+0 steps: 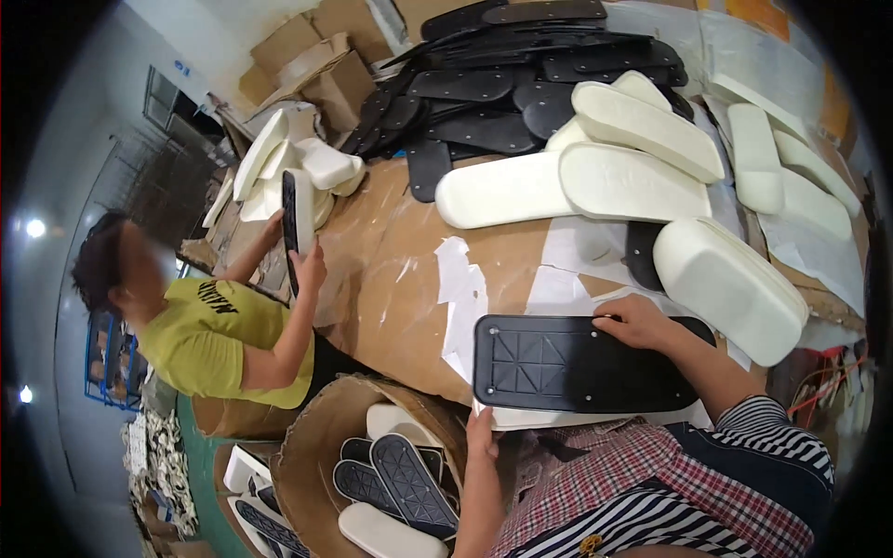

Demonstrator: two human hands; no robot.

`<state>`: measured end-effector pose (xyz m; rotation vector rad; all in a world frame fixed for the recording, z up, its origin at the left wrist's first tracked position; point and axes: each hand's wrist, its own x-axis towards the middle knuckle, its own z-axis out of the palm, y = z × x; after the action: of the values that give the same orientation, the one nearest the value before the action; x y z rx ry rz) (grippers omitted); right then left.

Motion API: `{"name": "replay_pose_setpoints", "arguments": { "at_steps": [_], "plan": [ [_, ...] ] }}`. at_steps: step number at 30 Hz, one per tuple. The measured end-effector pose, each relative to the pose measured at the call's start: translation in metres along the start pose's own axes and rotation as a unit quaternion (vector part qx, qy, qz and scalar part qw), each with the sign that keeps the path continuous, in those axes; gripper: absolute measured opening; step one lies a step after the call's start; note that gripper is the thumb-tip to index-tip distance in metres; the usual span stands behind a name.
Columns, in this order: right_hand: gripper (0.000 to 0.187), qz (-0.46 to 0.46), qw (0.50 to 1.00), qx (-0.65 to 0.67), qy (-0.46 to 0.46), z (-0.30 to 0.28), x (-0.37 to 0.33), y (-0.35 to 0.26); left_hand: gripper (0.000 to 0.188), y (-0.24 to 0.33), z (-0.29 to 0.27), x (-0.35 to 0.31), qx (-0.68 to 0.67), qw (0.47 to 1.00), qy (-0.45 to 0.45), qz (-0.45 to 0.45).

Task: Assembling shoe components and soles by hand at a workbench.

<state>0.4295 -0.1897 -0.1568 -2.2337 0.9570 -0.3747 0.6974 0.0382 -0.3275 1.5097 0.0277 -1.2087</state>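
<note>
In front of me, a black plastic panel (535, 363) with rounded corners and a ribbed, cross-braced face lies over a white foam pad (558, 418), whose near edge shows beneath it. My left hand (481, 435) grips the near left corner, where panel and pad meet; part of its fingers is hidden. Curled over the far edge of the panel is my right hand (639, 322), its fingertips bent against the rim. Just beyond that hand, cream foam pads (730, 288) lean together.
Cream pads (502, 192) and a heap of black panels (465, 84) cover the table's far side. A cardboard drum (307, 432) with finished-looking pieces stands at lower left. A co-worker in a yellow-green shirt (219, 335) holds a black-and-white piece (302, 209).
</note>
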Motion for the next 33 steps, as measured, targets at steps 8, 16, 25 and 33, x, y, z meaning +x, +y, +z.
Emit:
{"name": "replay_pose_setpoints", "arguments": {
  "at_steps": [8,16,25,33],
  "plan": [
    [0.025,0.011,0.999,0.036,-0.026,0.004,-0.013,0.005,0.041,0.000,-0.006,-0.019,-0.123,0.991,-0.041,0.024],
    [0.027,0.040,0.993,0.105,-0.034,0.002,-0.008,-0.004,0.050,0.090,0.007,-0.070,-0.284,0.950,-0.018,0.124],
    [0.025,0.025,0.978,0.200,-0.052,0.006,0.006,-0.010,0.053,0.127,0.022,-0.071,-0.224,0.952,-0.070,0.198],
    [0.026,0.054,0.978,0.193,-0.064,0.013,0.005,-0.011,0.057,0.122,0.040,-0.096,-0.198,0.953,-0.073,0.218]
  ]
}}
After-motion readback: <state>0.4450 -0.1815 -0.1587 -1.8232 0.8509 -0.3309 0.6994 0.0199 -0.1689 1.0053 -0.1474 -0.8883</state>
